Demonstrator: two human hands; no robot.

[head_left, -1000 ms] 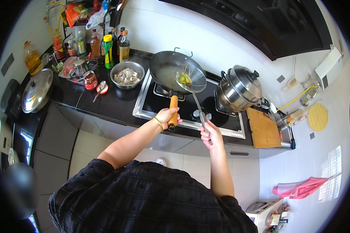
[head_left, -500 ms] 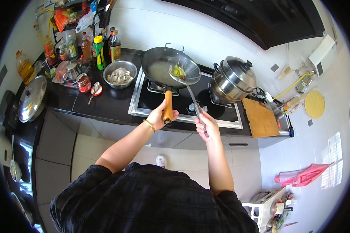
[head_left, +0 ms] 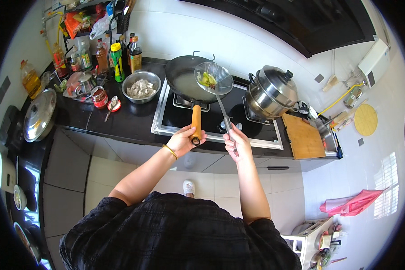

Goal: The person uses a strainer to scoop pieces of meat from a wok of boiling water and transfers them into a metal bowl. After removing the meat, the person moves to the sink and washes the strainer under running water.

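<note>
A dark wok [head_left: 179,72] with a wooden handle sits on the left burner, and some liquid shows in its bottom. My left hand [head_left: 184,140] is closed around the end of that handle, the fingers coming up from below. My right hand [head_left: 236,143] grips the grey handle of a wire-mesh strainer [head_left: 223,81]. The strainer's bowl is over the right part of the wok. Yellow-green pieces [head_left: 207,79] and a few dark brown bits lie in the mesh, toward its left side.
Left of the stove stand a steel bowl [head_left: 148,96] of pale chunks, a red-labelled jar [head_left: 99,97], a spoon on a red lid [head_left: 114,104] and several bottles. To the right are a lidded steel steamer pot [head_left: 271,93] and a wooden cutting board [head_left: 303,137]. A range hood [head_left: 297,22] hangs above.
The strainer's bowl has tilted slightly, and the yellow-green pieces have shifted a little and spread out in the mesh. Both hands keep their holds; the whole view has moved slightly.
</note>
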